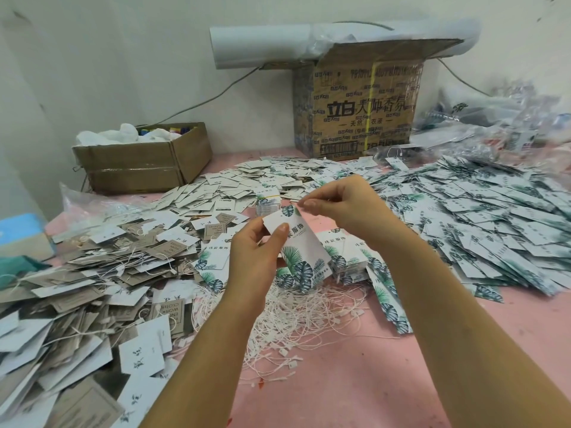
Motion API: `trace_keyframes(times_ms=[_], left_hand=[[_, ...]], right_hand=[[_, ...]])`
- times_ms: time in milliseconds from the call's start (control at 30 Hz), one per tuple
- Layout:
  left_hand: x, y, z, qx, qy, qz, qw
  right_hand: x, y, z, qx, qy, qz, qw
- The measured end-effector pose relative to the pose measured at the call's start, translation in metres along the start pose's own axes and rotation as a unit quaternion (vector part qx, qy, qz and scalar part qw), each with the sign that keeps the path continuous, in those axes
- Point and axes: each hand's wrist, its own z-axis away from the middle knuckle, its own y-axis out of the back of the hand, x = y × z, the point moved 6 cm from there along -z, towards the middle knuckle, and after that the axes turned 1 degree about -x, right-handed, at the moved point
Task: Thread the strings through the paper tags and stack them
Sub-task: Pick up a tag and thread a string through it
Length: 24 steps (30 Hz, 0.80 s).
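My left hand [256, 257] grips a small bundle of white paper tags with green leaf print [301, 251], held upright above the table's middle, thumb across the front. My right hand [336, 208] pinches at the bundle's top corner, where the hole would be; the string there is too thin to make out. A tangle of white strings [296, 319] with small plastic locks lies on the pink table [355, 381] right under my hands. Short stacks of the same leaf tags [349, 264] sit just behind the strings.
A wide heap of leaf tags [482, 217] covers the right side. Grey and white tags with strings [77, 304] pile up on the left. A low open cardboard box [145, 162] and a tall printed carton [358, 109] stand at the back wall, plastic bags [494, 128] at far right.
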Motion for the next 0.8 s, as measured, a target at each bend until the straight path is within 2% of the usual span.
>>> trace_keyframes(times_ms=[167,333,433,600,800], left_hand=[[0.004,0.003,0.000,0.020,-0.025,-0.015,0.999],[0.006,0.003,0.001,0.026,-0.028,-0.014,0.999],[0.007,0.002,0.001,0.022,-0.035,-0.018,0.999],[0.011,0.000,0.002,0.010,-0.042,-0.021,0.999],[0.012,0.000,0.002,0.009,-0.045,-0.023,0.999]], right_hand=[[-0.003,-0.004,-0.001,-0.008,0.015,0.054,0.998],[-0.007,-0.005,0.000,-0.006,0.031,0.032,0.999],[-0.014,-0.005,0.000,0.008,0.073,0.049,0.996],[-0.021,-0.010,0.000,0.029,0.118,0.142,0.982],[-0.020,-0.019,-0.001,0.004,0.119,0.218,0.969]])
